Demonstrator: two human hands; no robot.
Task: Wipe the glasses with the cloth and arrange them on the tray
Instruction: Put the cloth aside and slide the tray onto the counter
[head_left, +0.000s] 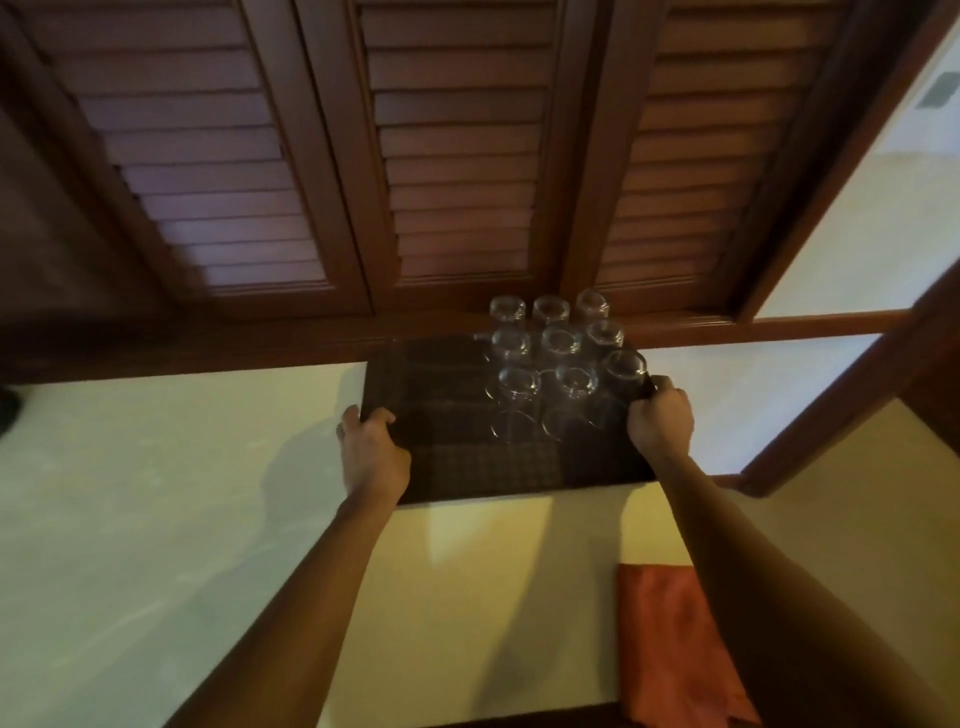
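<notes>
Nearest the person, an orange-red cloth (675, 644) lay flat on the pale table (156, 493), off to the right under the right forearm and held by neither hand. Farther out, the left hand (371, 447) gripped the left edge of the dark tray (441, 415), thumb on top and fingers curled beneath the rim; the right hand (661, 421) gripped the right edge in the same way, its fingers wrapped round the rim just beside the nearest glass. Nine clear glasses (558, 358) stood upside down in three rows of three on the right half of the tray, close together, the back row reaching toward the dark wooden louvred shutters (457, 156) behind the table. The left half of the tray was bare. With the glasses all ranged and the cloth set aside, the wiping seemed done, and the step in hand looked like shifting or squaring the tray. Any such move would call for an even pull from both hands, level and slow, since the load sat to one side and the inverted glasses could slide or knock together.
</notes>
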